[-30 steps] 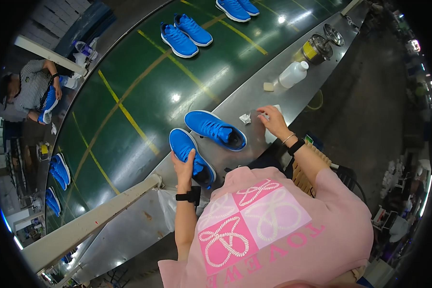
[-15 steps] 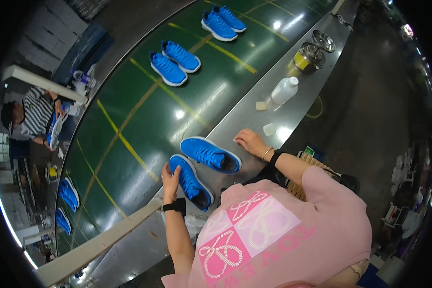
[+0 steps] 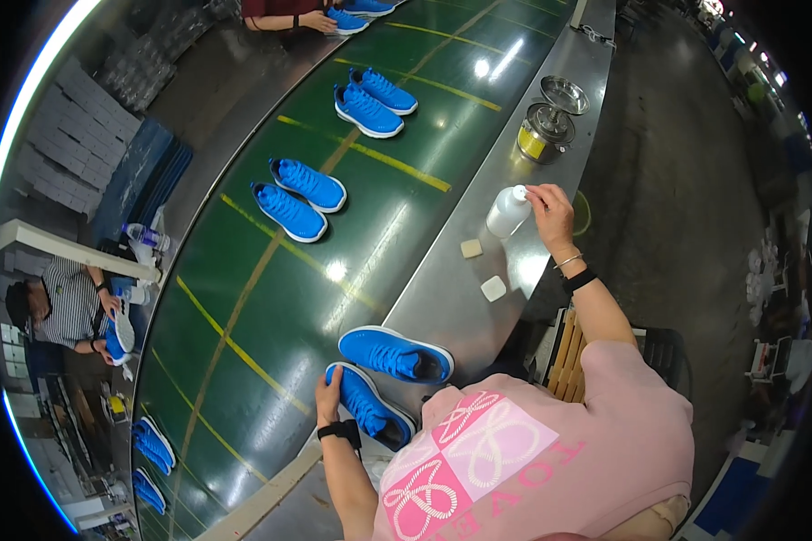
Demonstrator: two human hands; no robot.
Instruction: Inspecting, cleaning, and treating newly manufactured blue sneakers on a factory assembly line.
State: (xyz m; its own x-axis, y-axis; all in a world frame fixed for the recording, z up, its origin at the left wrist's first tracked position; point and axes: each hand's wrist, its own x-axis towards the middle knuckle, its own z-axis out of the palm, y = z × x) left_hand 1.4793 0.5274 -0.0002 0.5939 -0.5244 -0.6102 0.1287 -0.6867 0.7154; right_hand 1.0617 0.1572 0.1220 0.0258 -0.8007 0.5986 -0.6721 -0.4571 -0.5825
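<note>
My left hand [image 3: 328, 397] is closed on the toe end of a blue sneaker [image 3: 370, 408] with a white sole, thumb over the upper. Beside it, a matching sneaker [image 3: 395, 355] lies on the metal ledge, touched by neither hand. My right hand [image 3: 552, 216] reaches out to a white plastic bottle [image 3: 509, 215], its fingers pinching the cap. The bottle stands on the ledge. Close by lie a yellowish sponge block [image 3: 472, 248] and a whitish one [image 3: 493, 288].
A green conveyor belt [image 3: 271, 361] with yellow lines carries several blue sneakers [image 3: 289, 212]. Further up the ledge stands a metal pot [image 3: 546, 133] with an open lid. Across the belt, a person in stripes [image 3: 63, 302] holds a sneaker; another person's hand [image 3: 316, 22] touches one.
My right hand has moved from beside the sneakers out to the bottle and taken its cap. My left hand stays at the sneaker's toe. The view has shifted; another worker's arm now shows above.
</note>
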